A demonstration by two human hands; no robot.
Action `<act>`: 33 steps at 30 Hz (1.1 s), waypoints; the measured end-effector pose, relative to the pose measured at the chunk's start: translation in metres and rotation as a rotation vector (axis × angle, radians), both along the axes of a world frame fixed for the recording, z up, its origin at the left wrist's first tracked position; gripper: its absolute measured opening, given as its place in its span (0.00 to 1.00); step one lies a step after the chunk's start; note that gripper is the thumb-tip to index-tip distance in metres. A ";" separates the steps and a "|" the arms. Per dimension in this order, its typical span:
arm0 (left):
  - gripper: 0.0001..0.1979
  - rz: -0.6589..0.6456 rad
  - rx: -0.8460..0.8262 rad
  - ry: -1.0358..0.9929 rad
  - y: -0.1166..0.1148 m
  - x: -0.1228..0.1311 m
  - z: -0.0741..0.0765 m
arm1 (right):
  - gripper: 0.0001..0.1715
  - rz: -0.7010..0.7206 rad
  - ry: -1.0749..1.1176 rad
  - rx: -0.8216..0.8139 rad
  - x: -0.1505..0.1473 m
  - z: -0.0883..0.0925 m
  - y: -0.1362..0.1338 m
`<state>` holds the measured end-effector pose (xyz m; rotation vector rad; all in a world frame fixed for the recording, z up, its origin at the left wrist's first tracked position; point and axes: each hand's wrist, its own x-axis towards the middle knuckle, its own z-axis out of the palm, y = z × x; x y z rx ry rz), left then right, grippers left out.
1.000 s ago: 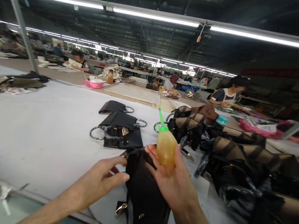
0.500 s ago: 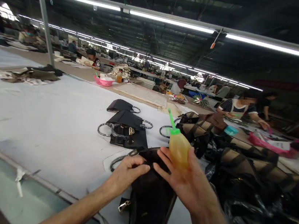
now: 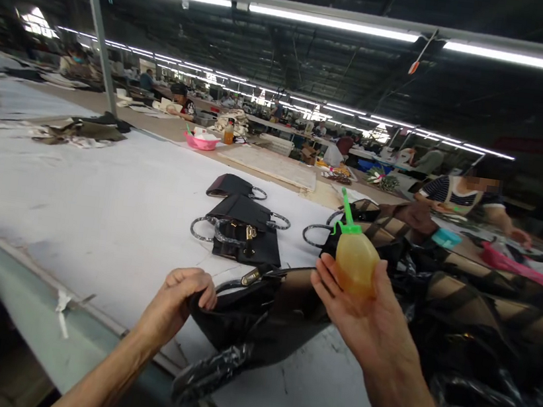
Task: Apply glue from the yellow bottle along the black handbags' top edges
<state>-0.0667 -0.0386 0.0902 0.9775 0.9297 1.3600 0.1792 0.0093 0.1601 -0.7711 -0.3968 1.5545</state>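
My right hand (image 3: 367,313) is closed round a small yellow squeeze bottle (image 3: 355,260) with a green nozzle that points up and left. My left hand (image 3: 177,298) is closed on the edge of a black handbag (image 3: 261,316), which lies on its side on the white table (image 3: 101,208) between my two hands. A gold clasp shows at the bag's top and a plastic-wrapped handle hangs off it toward me.
Two more black handbags (image 3: 243,226) with wrapped ring handles lie further back. A pile of brown and black bags (image 3: 465,289) fills the right side. A pink basin (image 3: 200,141) and an orange bottle stand on the far table. Other people work at tables behind.
My left hand went from open fingers to a grip on the bag's edge and pulled it left. The bag turned from upright to lying sideways. The bottle stayed in my right hand.
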 end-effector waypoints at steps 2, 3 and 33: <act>0.19 0.054 -0.036 0.281 0.000 -0.001 0.000 | 0.26 0.010 0.014 0.009 -0.006 0.000 0.000; 0.17 0.099 -0.034 0.431 0.000 0.000 0.003 | 0.26 0.014 0.020 0.015 -0.008 -0.001 0.000; 0.49 -0.159 -0.305 1.327 0.081 0.062 0.000 | 0.22 0.114 0.050 -0.007 -0.005 0.000 -0.008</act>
